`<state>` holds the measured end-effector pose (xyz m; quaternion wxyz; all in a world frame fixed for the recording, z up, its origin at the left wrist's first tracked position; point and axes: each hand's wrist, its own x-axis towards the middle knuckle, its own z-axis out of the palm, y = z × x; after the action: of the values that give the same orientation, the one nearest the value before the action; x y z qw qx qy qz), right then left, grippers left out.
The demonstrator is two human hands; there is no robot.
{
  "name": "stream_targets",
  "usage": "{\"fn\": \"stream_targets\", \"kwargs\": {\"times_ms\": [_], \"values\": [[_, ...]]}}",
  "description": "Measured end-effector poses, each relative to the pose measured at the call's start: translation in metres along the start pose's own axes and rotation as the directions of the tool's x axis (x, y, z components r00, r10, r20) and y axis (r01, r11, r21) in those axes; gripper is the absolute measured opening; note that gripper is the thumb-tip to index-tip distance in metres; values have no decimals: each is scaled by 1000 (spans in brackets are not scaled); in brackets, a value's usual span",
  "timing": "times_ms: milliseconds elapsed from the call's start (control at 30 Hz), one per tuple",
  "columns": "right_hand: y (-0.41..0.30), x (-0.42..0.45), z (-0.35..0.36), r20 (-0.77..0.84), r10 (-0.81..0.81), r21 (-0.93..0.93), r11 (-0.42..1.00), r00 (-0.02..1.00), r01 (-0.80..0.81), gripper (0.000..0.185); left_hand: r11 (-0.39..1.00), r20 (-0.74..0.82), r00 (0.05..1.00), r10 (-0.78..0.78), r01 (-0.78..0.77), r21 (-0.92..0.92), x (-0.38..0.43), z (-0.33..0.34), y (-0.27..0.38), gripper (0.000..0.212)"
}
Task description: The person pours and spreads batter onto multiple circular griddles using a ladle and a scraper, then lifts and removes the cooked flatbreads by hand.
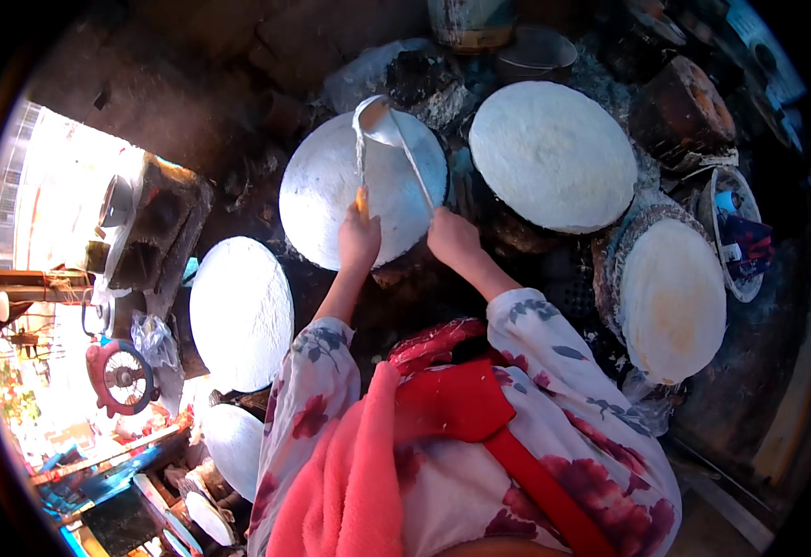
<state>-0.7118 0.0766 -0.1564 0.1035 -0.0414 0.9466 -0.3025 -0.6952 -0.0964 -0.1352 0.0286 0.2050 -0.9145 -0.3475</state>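
My left hand [359, 240] grips the yellowish handle of a scraper-like tool [359, 157], its thin upper part coated in white batter. In my right hand [453, 237] is the long thin handle of a metal ladle [380, 124]. The ladle's bowl touches or nearly touches the tool's upper end. Both tools are above a round, mostly bare grey griddle [322, 209]. To the right, a white batter sheet [551, 157] covers another round griddle. Farther right lies a pale round flatbread [677, 299], browned in its middle.
At left is another white-covered round griddle [242, 313], with a paler disc [235, 445] below it. A small fan [125, 378] stands at far left. A basin [750, 289] holding dark cloth is at right; a bucket [471, 28] and pot [536, 54] stand behind.
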Motion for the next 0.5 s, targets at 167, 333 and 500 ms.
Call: {"fn": "stream_targets", "kwargs": {"times_ms": [167, 333, 500], "values": [[5, 4, 2, -16, 57, -36, 998, 998, -58, 19, 1000, -16, 1000, 11, -11, 2, 9, -24, -24, 54], [-36, 15, 7, 100, -55, -113, 991, 993, 67, 23, 1000, -42, 999, 14, -13, 24, 14, -35, -42, 55], [-12, 21, -13, 59, 8, -132, 991, 998, 0, 26, 998, -32, 997, -65, 65, 21, 9, -66, -54, 58]]}}
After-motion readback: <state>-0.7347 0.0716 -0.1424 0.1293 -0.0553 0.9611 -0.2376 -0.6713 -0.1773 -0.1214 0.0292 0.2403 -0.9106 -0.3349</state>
